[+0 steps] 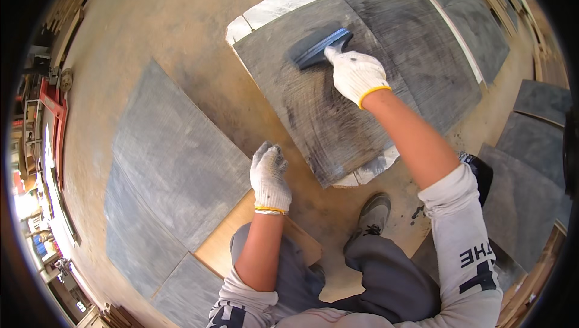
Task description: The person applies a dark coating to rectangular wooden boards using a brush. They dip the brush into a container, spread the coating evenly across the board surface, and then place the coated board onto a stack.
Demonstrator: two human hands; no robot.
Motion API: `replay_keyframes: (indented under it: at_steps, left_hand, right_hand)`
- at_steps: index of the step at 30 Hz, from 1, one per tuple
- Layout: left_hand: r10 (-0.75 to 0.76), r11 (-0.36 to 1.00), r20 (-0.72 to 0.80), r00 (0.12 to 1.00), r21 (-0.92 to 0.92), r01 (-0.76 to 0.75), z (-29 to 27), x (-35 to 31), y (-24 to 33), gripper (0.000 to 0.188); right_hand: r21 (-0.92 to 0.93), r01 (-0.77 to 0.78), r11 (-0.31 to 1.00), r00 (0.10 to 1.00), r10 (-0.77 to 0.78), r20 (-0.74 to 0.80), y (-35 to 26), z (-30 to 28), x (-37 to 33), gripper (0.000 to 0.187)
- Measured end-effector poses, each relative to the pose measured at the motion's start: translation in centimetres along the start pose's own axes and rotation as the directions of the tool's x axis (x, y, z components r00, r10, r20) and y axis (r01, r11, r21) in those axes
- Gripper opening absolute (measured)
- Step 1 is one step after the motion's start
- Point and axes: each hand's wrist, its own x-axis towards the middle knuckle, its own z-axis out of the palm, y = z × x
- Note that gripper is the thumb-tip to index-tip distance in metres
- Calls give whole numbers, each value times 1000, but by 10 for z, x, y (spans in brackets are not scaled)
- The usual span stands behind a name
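The right hand, in a white glove, is closed round the handle of a wide blue-and-black tool, which lies across the upper part of a grey panel toward twelve to one o'clock. The tool's dark working edge is blurred, so whether it is bristle or pad I cannot tell. The left hand, also gloved, is near six to seven o'clock, its fingers curled in together; nothing shows in it, though its palm is hidden and I cannot tell whether it grips anything.

As for progress, the work looks partway through on this panel: dark cross streaks and smudges cover much of its middle and lower part, while the upper left, at eleven o'clock from the tool, looks paler and more even (perhaps less worked, perhaps only the light). The adjoining dark panel at one to two o'clock is streaked and mottled across most of its face, so it seems to have had similar treatment. Both rest over a white sheet. The paler panel at nine o'clock and the dark panels at three o'clock lie apart; whether they are finished or waiting cannot be judged
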Motion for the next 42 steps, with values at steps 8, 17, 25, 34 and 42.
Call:
replay_keyframes:
  at_steps: [8, 17, 25, 34, 42]
  left_hand:
    - [-29, 988, 121, 992, -145, 46, -28, 14, -13, 39]
    - [-72, 997, 71, 995, 9, 72, 10, -1, -13, 40]
    - [-78, 997, 101, 992, -8, 79, -15, 8, -11, 39]
    - [-87, 996, 95, 992, 30, 85, -16, 6, -7, 44]
    - [-109, 993, 101, 989, 53, 104, -14, 8, -7, 39]
  right_hand:
    - [-23, 22, 1000, 987, -25, -160, 31, 15, -36, 49]
    - [239, -70, 969, 948, 139, -287, 30, 15, 66, 42]
    - [244, -177, 954, 963, 219, -157, 1, -11, 62, 45]
    - [317, -164, 934, 985, 170, 11, 14, 26, -20, 56]
    - [792, 86, -605, 958, 268, 100, -29, 56, 17, 44]
